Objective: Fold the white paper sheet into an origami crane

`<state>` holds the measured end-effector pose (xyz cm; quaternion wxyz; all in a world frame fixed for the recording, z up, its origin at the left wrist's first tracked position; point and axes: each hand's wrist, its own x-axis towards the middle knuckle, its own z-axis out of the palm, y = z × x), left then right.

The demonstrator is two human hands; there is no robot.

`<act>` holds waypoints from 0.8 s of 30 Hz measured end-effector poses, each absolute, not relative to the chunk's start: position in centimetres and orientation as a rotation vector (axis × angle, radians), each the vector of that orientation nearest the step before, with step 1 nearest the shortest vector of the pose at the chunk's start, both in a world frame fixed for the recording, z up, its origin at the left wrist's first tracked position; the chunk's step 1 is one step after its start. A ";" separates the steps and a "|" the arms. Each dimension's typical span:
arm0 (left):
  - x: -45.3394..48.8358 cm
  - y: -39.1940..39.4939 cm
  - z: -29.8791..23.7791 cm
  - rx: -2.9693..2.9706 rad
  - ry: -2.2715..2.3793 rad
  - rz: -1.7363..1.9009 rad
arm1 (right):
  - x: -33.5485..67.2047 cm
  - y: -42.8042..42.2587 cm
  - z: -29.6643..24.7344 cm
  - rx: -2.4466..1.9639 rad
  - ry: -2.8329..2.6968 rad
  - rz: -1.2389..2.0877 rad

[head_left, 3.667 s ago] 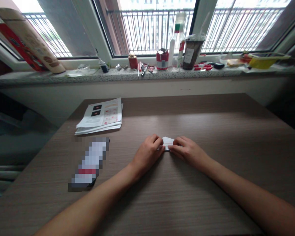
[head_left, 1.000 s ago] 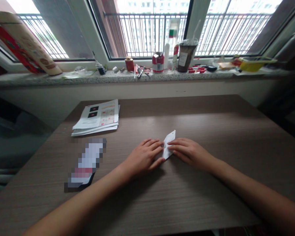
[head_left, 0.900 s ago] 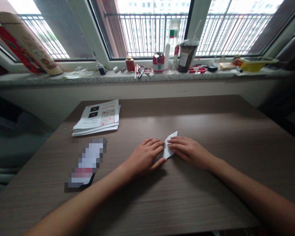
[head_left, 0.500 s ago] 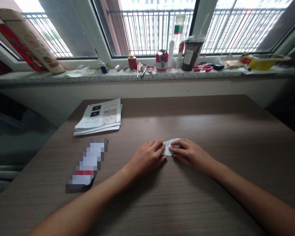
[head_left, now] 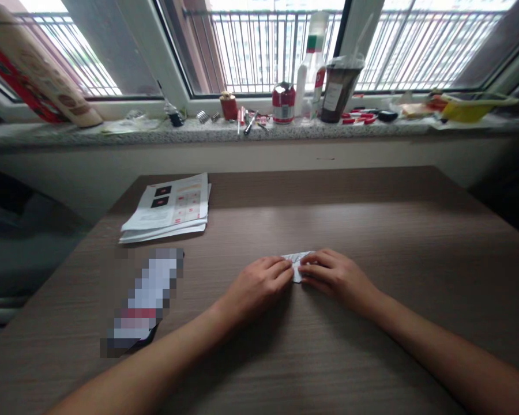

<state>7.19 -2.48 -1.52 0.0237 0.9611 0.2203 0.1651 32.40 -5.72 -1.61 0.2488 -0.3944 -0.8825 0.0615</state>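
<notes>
A small folded piece of white paper [head_left: 297,273] with faint dark lines lies on the desk between my hands, mostly covered by fingers. My left hand [head_left: 263,280] presses its left part, fingers together, with the thumb tucked out of sight underneath. From the other side, my right hand [head_left: 338,275] grips the paper's right part with bent fingers. The fingertips of both hands almost meet over the middle of the sheet.
To the left lies a pixelated phone [head_left: 146,300], with a stack of printed papers [head_left: 168,204] beyond it. The windowsill [head_left: 225,131] holds a red can [head_left: 284,104], a dark drink cup [head_left: 339,92], a clear bottle [head_left: 311,75] and a yellow container [head_left: 469,109].
The paper now shows a straighter upper edge, and my left fingers cover more of it. My hands are closer together. The whole view has shifted slightly.
</notes>
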 end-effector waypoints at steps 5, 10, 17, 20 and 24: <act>7.3 -2.3 -1.5 2.875 0.708 0.561 | 32.4 -5.8 -1.5 -1.074 -2.410 0.171; 7.4 -2.4 -1.4 2.819 0.753 0.574 | 32.3 -5.8 -1.7 -1.077 -2.404 0.208; 7.7 -2.7 -1.5 2.704 0.859 0.635 | 31.9 -5.5 -1.8 -1.100 -2.230 0.462; 7.9 -2.6 -1.7 2.615 0.903 0.669 | 31.8 -5.3 -1.3 -1.162 -2.202 0.553; 8.0 -2.5 -1.8 2.543 0.932 0.690 | 31.7 -5.0 -0.9 -1.199 -2.209 0.593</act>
